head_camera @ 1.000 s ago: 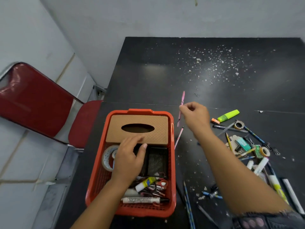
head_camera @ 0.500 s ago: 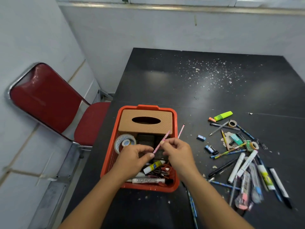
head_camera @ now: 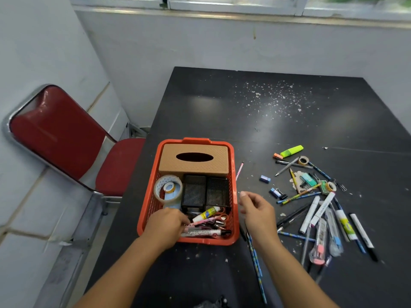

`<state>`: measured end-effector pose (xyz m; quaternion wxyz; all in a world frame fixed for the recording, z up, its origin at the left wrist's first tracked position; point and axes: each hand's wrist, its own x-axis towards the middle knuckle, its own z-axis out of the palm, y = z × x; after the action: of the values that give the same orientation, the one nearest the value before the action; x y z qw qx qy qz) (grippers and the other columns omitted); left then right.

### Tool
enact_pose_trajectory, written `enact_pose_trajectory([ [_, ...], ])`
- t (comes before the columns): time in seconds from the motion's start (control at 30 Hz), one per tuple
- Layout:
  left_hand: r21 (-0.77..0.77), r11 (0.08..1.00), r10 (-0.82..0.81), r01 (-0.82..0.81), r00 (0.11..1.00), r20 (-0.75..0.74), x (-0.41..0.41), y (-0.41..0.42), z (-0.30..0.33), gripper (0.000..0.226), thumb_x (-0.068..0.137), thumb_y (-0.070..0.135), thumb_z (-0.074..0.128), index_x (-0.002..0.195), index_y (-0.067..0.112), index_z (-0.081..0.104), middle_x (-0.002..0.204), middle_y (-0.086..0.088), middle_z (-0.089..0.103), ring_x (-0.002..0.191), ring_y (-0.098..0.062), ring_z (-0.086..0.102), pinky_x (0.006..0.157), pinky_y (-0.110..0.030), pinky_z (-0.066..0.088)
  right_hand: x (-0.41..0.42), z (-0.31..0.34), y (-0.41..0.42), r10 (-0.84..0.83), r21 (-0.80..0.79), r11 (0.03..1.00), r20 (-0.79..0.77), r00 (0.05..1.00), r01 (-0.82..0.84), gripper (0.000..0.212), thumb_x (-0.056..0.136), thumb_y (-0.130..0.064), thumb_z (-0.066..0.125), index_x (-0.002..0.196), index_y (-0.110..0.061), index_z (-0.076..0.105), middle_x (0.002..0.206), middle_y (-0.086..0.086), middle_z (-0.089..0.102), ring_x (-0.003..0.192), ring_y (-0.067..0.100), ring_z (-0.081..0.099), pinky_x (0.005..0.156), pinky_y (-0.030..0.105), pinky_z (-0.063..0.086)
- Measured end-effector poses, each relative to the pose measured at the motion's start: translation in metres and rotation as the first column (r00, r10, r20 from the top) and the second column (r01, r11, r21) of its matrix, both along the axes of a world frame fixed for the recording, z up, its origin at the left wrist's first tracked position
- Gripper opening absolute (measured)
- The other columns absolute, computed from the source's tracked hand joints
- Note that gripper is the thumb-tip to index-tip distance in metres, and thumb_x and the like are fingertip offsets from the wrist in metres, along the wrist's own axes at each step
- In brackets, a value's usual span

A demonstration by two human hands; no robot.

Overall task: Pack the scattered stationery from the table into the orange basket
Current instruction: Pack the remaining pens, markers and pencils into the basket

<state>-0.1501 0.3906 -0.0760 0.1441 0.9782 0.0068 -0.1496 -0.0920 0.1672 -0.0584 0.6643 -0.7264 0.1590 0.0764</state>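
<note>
A red chair [head_camera: 66, 138] stands at the far left, beside the black surface [head_camera: 222, 112]. On that surface's near left edge sits the orange basket [head_camera: 233, 165], already part filled: a tan tissue box [head_camera: 194, 160] at the far end, a tape roll [head_camera: 168, 188] and two black mesh holders [head_camera: 205, 191] in the middle, and a glue stick [head_camera: 205, 213], scissors and a marker [head_camera: 204, 232] at the near end.

The left hand [head_camera: 165, 225] is down inside the basket's near end, fingers curled onto a pink pencil [head_camera: 200, 222] that lies among the pens; it seems to be setting that pencil in, though whether the fingers are pinching it or only touching it cannot be told.

The right hand [head_camera: 258, 213] hovers just right of the basket rim, fingers loosely spread and holding nothing. A second pink pencil [head_camera: 239, 171] lies on the surface close beside the basket's right wall, and a blue pencil [head_camera: 255, 265] lies below the right hand.

Further right, well apart from the basket, is the main scatter: a green highlighter [head_camera: 291, 150], small clips, tape, pens and markers [head_camera: 321, 210].

The step in hand looks like depositing one pencil. The next move likely calls for the free right hand to pinch another thin item flat off the surface, the nearby pencils being easiest.
</note>
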Motion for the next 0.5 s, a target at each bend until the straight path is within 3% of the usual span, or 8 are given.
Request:
enact_pose_trajectory([
  [0.23, 0.037, 0.999, -0.019, 0.02, 0.999, -0.026, 0.006, 0.001, -0.005, 0.025, 0.089, 0.027, 0.063, 0.112, 0.034, 0.073, 0.105, 0.009, 0.072, 0.094, -0.014, 0.064, 0.077, -0.033, 0.053, 0.002, -0.01, -0.005, -0.012, -0.051, 0.999, 0.013, 1.0, 0.013, 0.013, 0.094, -0.026, 0.061, 0.087, -0.021, 0.071, 0.077, -0.003, 0.07, 0.066, 0.006, 0.058, 0.066, 0.027, 0.051],
  [0.37, 0.023, 1.0, 0.006, -0.007, 0.998, 0.062, 0.004, -0.001, -0.005, 0.023, 0.09, 0.032, 0.062, 0.111, 0.032, 0.072, 0.1, 0.009, 0.072, 0.092, -0.014, 0.064, 0.074, -0.032, 0.053, 0.009, -0.019, -0.01, -0.028, -0.08, 0.996, -0.003, 1.0, 0.028, 0.015, 0.094, -0.028, 0.062, 0.086, -0.019, 0.07, 0.076, 0.002, 0.068, 0.066, 0.011, 0.056, 0.067, 0.034, 0.05],
  [0.5, -0.109, 0.99, 0.11, -0.087, 0.968, 0.224, 0.003, -0.009, -0.005, 0.017, 0.09, 0.033, 0.063, 0.104, 0.029, 0.072, 0.095, 0.013, 0.064, 0.088, -0.008, 0.059, 0.07, -0.027, 0.048, 0.025, -0.031, -0.019, -0.033, -0.168, 0.985, -0.028, 0.999, 0.028, 0.017, 0.093, -0.032, 0.062, 0.085, -0.019, 0.07, 0.075, 0.005, 0.067, 0.066, 0.013, 0.056, 0.065, 0.036, 0.05],
])
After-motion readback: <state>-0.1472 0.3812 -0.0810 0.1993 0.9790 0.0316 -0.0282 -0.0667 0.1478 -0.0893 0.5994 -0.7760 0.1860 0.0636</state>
